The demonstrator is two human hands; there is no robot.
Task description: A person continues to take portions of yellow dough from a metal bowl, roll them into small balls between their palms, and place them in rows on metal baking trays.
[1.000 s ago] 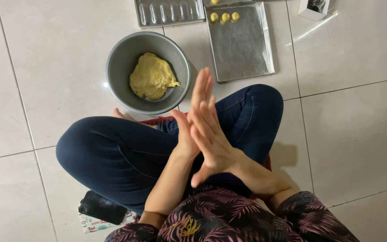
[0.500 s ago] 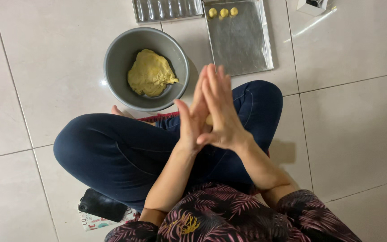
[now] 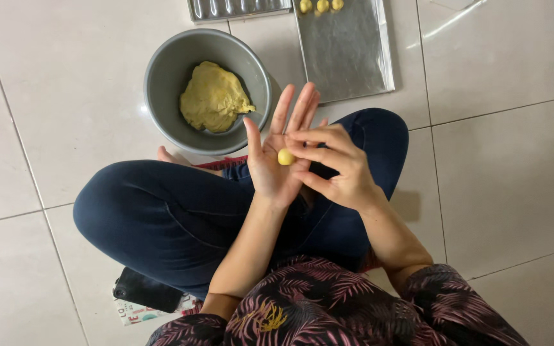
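On my left palm (image 3: pixel 276 163), held flat with fingers spread upward, a small yellow dough ball (image 3: pixel 285 157) is resting. My right hand (image 3: pixel 335 168) is pinching it lightly with fingertips (image 3: pixel 297 152), other fingers curled. Just beyond the left hand, a grey bowl (image 3: pixel 161 90) is holding a lump of yellow dough (image 3: pixel 213 97). Beyond the right hand, a metal baking tray (image 3: pixel 347 57) is carrying three dough balls (image 3: pixel 319 6) at its far edge. Both hands are hovering over my crossed legs (image 3: pixel 161 218).

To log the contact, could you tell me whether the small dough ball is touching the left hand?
Touching: the head view shows the dough ball resting on the open left hand, right hand fingertips beside it.
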